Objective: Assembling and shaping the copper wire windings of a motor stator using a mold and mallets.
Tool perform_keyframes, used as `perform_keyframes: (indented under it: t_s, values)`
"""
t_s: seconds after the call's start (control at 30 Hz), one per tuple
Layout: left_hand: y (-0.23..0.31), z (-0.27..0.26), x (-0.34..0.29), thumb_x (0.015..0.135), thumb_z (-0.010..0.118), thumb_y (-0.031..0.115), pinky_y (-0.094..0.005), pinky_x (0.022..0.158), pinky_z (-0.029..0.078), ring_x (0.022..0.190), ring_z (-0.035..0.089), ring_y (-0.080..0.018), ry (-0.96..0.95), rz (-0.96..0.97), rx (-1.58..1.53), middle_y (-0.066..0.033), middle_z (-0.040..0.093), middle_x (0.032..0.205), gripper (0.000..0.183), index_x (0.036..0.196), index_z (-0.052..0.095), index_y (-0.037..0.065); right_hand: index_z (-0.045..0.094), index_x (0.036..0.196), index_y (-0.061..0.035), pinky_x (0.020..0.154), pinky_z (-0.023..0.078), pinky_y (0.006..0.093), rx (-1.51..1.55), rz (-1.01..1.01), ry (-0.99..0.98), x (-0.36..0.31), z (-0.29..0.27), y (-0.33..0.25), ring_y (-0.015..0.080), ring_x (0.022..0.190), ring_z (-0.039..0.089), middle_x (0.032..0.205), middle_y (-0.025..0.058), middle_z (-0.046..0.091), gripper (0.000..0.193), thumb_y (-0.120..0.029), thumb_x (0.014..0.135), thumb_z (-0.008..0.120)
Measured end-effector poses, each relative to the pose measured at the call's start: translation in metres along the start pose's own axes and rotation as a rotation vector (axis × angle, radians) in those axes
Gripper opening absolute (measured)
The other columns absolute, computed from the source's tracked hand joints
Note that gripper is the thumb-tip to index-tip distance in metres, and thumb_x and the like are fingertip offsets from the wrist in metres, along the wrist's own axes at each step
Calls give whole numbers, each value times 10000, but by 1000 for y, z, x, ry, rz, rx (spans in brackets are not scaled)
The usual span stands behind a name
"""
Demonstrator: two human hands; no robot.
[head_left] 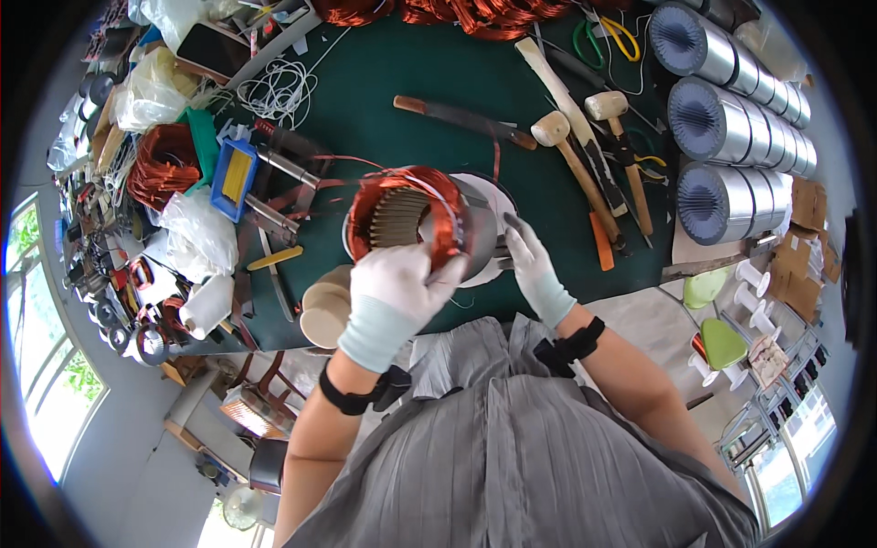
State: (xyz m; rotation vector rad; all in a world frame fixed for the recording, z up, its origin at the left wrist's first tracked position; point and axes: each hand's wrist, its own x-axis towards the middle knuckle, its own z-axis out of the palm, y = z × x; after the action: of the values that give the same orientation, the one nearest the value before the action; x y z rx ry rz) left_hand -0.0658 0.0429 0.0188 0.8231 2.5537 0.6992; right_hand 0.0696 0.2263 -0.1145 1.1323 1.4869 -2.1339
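A motor stator (474, 215) lies on its side in front of me, its slotted bore facing left. Red-brown copper windings (445, 203) bulge from its left end, with loose leads trailing off to the left. My left hand (397, 288), in a white glove, is closed on the near edge of the copper winding; the fingertips are partly hidden. My right hand (537, 274), gloved too, has its fingers stretched out beside the stator's right end, by a white round plate (493, 194) partly behind it. I cannot tell whether those fingers touch the stator.
Two mallets (566, 151) (621, 137), a pale wooden strip (571, 114) and a long dark tool (461, 121) lie beyond. Several stator cores (717, 123) are stacked at right. A cream round container (325, 309), blue tray (234, 183) and clutter stand left. Copper coils (489, 14) line the far edge.
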Motion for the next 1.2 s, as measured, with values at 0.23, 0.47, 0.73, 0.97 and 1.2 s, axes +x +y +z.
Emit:
perform_keyframes:
  t_s: [0.23,0.47,0.73,0.97,1.2]
  values:
    - [0,-38,31,907,685,161,-386,625,506,645,645,-350,121,-360,-391,-185,636,704,175,899,652,-11,516,1459,-109,1002,529,389,1016,237,-298,17,75,-44,216,1170,649,1315,84,651,551,-502,1081,438]
    - [7,-36,-21,986,552,87,-181,678,377,771,470,-5,84,-615,-1265,79,622,913,296,1224,674,-39,676,1168,10,791,527,294,-139,-290,98,-55,58,-155,157,908,669,1080,76,705,372,-314,1086,515]
    - [-51,111,-61,944,494,64,-303,1035,452,1117,601,-148,-230,-529,-1718,-74,634,1284,476,1407,517,-45,547,724,-52,532,472,451,-1293,-722,112,-54,76,-135,370,560,613,577,166,552,383,-325,894,755]
    - [-67,103,-159,961,557,161,-369,975,511,1127,656,-252,-388,-623,-1106,-150,690,1223,424,1337,567,-36,551,832,-100,625,521,419,-1510,-792,-98,-61,100,-79,271,681,655,719,78,610,325,-368,865,732]
    - [-86,179,-297,929,644,362,-479,963,517,1108,641,-438,-446,-836,-518,-257,684,1168,459,1229,626,15,708,913,-66,786,544,418,-924,-1010,-615,-101,14,-69,290,832,679,918,75,698,224,26,709,693]
